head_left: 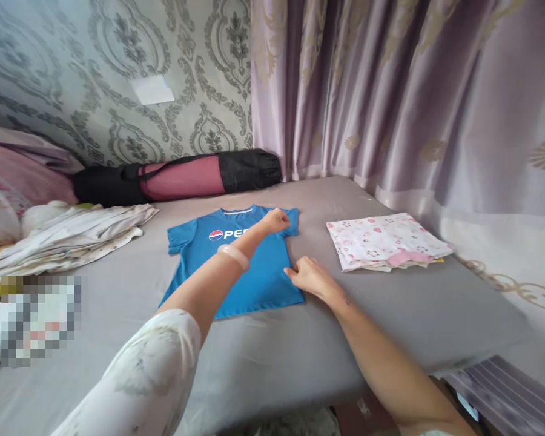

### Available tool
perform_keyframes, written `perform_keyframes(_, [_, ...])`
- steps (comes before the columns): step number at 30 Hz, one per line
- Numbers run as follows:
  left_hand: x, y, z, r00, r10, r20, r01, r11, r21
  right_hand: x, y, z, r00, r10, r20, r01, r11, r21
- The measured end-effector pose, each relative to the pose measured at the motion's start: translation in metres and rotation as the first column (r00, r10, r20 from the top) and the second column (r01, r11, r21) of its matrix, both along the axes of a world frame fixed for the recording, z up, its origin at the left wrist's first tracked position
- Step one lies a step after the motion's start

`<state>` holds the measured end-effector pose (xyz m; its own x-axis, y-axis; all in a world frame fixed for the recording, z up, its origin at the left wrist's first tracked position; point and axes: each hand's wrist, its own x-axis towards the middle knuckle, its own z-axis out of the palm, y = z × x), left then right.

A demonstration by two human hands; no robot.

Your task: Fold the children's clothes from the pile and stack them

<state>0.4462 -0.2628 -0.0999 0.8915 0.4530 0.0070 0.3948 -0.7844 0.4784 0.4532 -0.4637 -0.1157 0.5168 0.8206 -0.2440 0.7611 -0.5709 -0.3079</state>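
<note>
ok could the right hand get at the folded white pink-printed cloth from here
Probably yes: the right hand, at the edge of the blue short-sleeved T-shirt, has only grey sheet showing between it and the folded white pink-printed cloth.

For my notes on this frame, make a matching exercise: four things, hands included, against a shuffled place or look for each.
1. left hand
2. right hand
3. long bag
4. folded cloth

A. black and dark pink, along the patterned wall
B. at the side edge of the blue T-shirt
C. white with pink print
D. at a sleeve of the T-shirt

Pairs: 1-D, 2-B, 3-A, 4-C
</note>
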Motion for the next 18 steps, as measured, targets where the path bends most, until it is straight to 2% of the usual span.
perform_keyframes(3, [0.031,-0.007,-0.011,0.997,0.064,-0.037,-0.062,0.997,0.038,-0.002,-0.005,0.006,0.998,0.057,-0.019,-0.057,0.998,0.009])
perform_keyframes(6, [0.050,-0.008,-0.021,0.987,0.145,-0.071,-0.140,0.988,0.068,-0.005,-0.010,0.011,0.996,0.090,-0.020,-0.090,0.996,0.024])
perform_keyframes(13, [0.070,-0.008,-0.034,0.950,0.300,-0.093,-0.288,0.950,0.124,-0.014,-0.015,0.016,0.988,0.151,-0.014,-0.150,0.988,0.038])
perform_keyframes(18, [0.080,-0.010,-0.038,0.941,0.329,-0.077,-0.319,0.940,0.123,-0.016,-0.016,0.018,0.987,0.157,-0.017,-0.156,0.986,0.050])
